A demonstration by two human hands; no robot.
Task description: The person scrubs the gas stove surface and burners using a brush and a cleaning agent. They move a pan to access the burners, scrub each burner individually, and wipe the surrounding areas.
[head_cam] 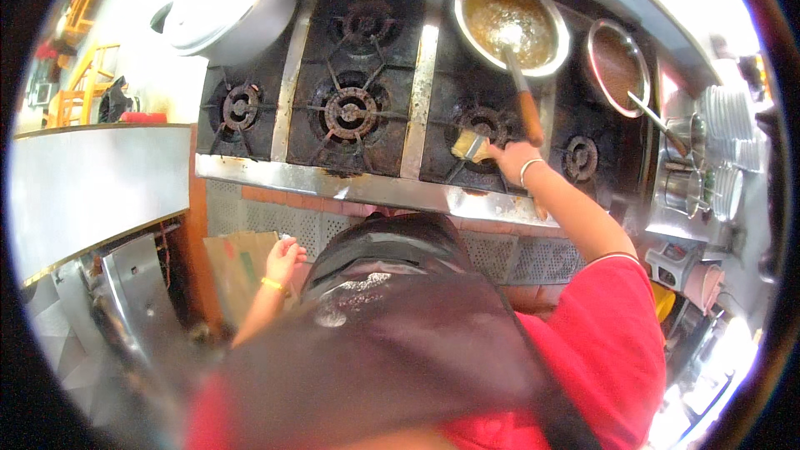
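Note:
My right hand [519,159] grips a flat brush [472,147] with pale bristles and a metal band. It is over the right part of the black gas stovetop [431,165], by a burner [484,122]. Just beyond the hand, a wooden-handled utensil [528,109] rests in a steel pot [462,19] of brownish liquid. My left hand [284,256] hangs low beside my dark apron [387,350], fingers curled. A tiny shiny spot shows at its fingertips; whether it holds anything is unclear.
A second pot [619,69] with dark brown contents stands at the right, a utensil [656,122] leaning in it. Stacked plates [728,112] and steel containers [681,190] are farther right. A large pale pot [269,15] occupies the back left. Brown cardboard [240,275] is near my left hand.

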